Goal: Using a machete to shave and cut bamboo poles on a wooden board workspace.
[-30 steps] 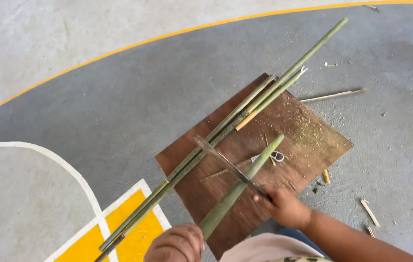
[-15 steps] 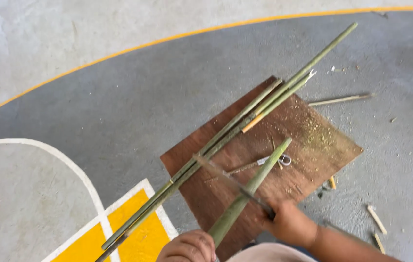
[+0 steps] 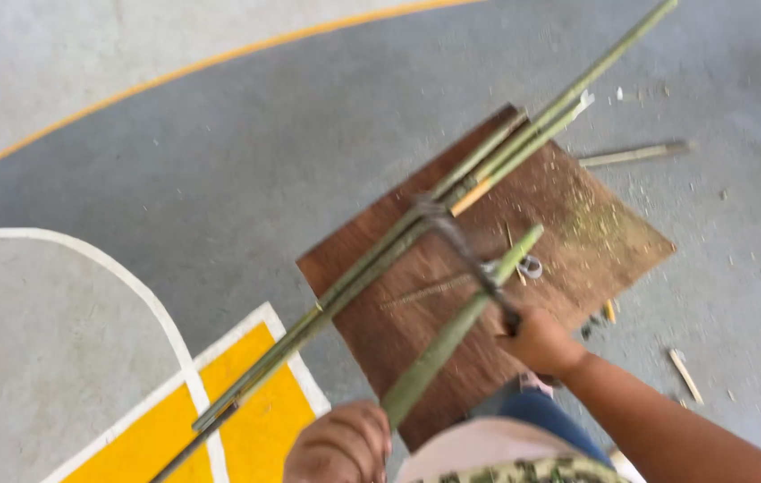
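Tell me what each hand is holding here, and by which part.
Left hand grips the green bamboo stick at its near end. Right hand holds the blade tool by its handle end.

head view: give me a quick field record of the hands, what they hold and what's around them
left hand: grips the near end of a green bamboo stalk
right hand: holds the handle of a knife
knife: blade laid across the stalk, blurred
stalk: angled up over a brown wooden board
board: flat on the painted floor, dusted with shavings
bundle of bamboo stalks: long, lying across the board's far edge
offcuts: scattered on the floor to the right
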